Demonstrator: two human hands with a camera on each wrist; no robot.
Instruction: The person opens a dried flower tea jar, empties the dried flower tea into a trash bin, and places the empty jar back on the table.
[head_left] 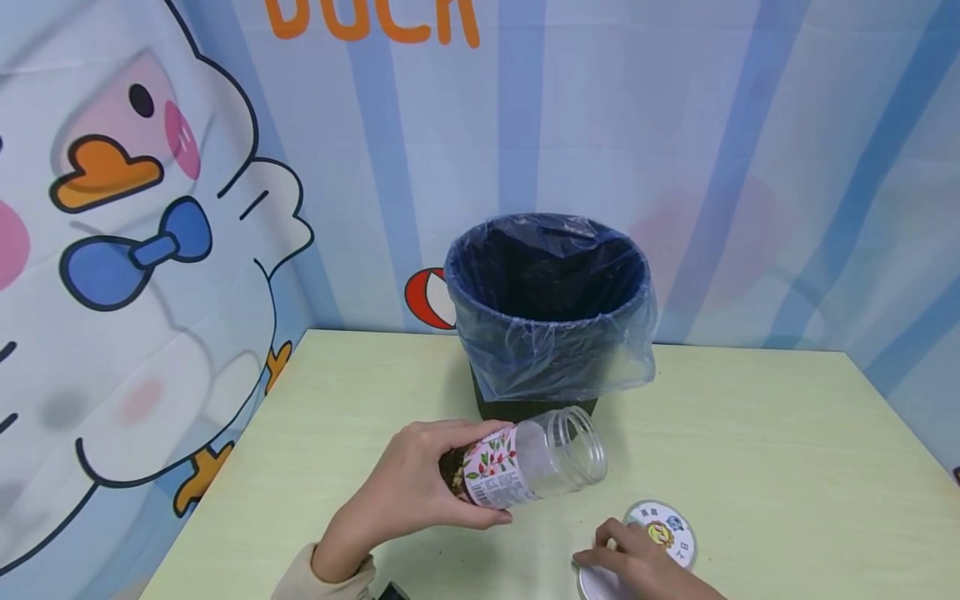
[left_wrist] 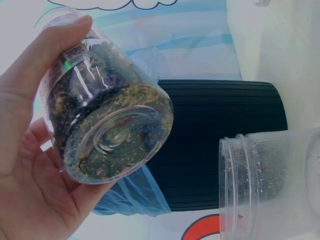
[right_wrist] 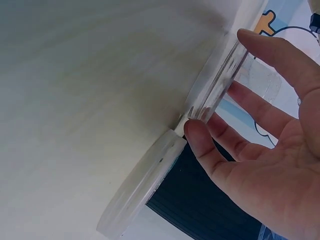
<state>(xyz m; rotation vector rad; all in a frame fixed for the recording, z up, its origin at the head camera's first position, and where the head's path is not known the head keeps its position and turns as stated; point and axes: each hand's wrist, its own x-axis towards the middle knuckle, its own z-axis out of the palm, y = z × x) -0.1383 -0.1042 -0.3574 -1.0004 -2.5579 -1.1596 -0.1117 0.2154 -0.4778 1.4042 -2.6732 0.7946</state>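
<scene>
My left hand point(head_left: 416, 479) grips a clear plastic jar point(head_left: 536, 446) with a flowery label. The jar is tipped on its side above the table, its uncapped mouth pointing right, and dark dried bits point(left_wrist: 120, 140) fill its bottom end. At the front right, my right hand point(head_left: 637, 558) holds a round lid point(head_left: 596, 583) by the rim, thumb and fingertips at its edge point(right_wrist: 217, 80). A second lid with a printed top point(head_left: 682, 533) lies on the table right beside it. My hand hides part of both lids in the head view.
A black bin point(head_left: 536, 408) lined with a blue plastic bag point(head_left: 551, 358) stands at the back of the pale table point(head_left: 750, 450), just behind the tipped jar. Another clear jar point(left_wrist: 270, 185) shows in the left wrist view. A cartoon-printed cloth point(head_left: 600, 108) hangs behind.
</scene>
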